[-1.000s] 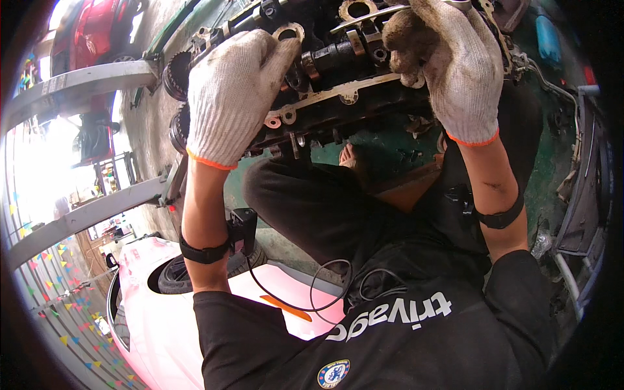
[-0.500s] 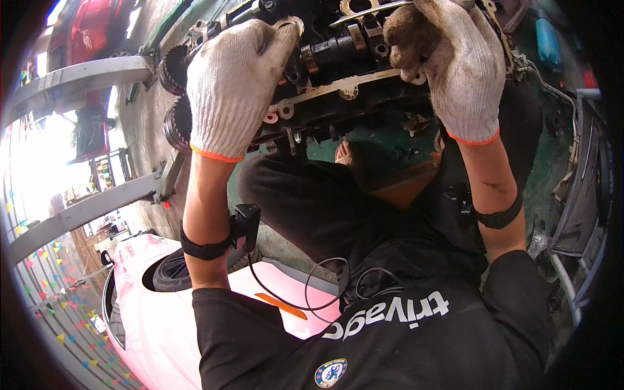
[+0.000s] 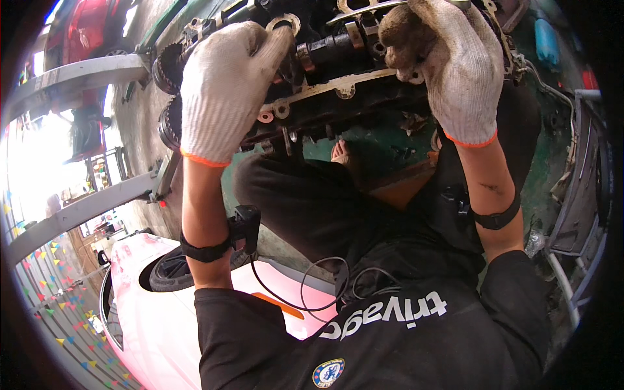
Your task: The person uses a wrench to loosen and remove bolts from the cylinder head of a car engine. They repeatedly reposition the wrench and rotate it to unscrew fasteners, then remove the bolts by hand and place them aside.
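Note:
A dark engine cylinder head (image 3: 331,97) with shafts, pale gasket-like edges and two toothed wheels (image 3: 168,70) at its left spans the top of the head view. My left hand (image 3: 224,91), in a white glove with orange cuff, is closed on it beside a metal ring (image 3: 282,21); its fingertips' contents are hidden. My right hand (image 3: 458,78), similarly gloved and dirty, has fingers curled at the right part of the engine around a long silver metal tool (image 3: 357,13), whose end lies under them.
Grey steel beams (image 3: 78,75) run at left, with a red car (image 3: 81,32) beyond and a pink car (image 3: 153,325) at lower left. My bent legs (image 3: 292,201) lie below the engine. A blue bottle-like object (image 3: 546,42) and a metal frame (image 3: 578,182) are at right.
My left hand has shifted slightly left and stays closed at the ring. My right hand barely moves, its fingers staying curled by the tool. The engine appears slightly shifted with the view.

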Demonstrator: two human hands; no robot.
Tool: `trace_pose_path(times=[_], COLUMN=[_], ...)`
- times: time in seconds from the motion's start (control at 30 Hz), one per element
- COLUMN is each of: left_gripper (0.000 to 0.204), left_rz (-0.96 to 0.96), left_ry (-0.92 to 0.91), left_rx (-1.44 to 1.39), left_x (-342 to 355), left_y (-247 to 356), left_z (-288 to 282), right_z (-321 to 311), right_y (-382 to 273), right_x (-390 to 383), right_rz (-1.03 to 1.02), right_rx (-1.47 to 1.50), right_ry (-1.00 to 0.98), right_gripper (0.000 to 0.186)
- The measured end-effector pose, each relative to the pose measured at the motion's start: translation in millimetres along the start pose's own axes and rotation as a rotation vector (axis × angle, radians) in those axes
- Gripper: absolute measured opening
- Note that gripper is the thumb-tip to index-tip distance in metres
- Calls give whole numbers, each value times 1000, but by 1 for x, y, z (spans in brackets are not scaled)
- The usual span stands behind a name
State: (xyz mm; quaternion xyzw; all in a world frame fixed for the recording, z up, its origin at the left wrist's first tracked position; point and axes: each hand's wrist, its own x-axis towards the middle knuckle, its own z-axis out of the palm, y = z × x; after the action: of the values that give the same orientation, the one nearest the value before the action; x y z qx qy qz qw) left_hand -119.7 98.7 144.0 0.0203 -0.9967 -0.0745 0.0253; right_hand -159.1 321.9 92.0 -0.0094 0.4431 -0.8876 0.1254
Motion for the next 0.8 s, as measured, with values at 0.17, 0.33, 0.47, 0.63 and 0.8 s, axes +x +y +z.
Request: trace_pose_path(times=[0.17,0.33,0.47,0.63,0.8], left_gripper=[45,44,44,46,47], left_rz=[-80,-36,-34,-18,37], left_ry=[61,-33,-24,25,65], left_rx=[-79,-225,-171,-157,-154], left_x=[-6,-5,-7,-10,-7], left_y=[3,-6,-3,-1,-6], left_z=[4,-2,-1,3,6], right_z=[-1,-1,4,5,3], right_y=[0,2,4,5,9], right_x=[-1,-1,-2,-3,-1], right_rz=[-35,-28,-94,-79,-111], right_rx=[-32,-48,-97,-99,-102], right_ry=[-18,29,35,38,39], right_gripper=[23,24,25,25,24])
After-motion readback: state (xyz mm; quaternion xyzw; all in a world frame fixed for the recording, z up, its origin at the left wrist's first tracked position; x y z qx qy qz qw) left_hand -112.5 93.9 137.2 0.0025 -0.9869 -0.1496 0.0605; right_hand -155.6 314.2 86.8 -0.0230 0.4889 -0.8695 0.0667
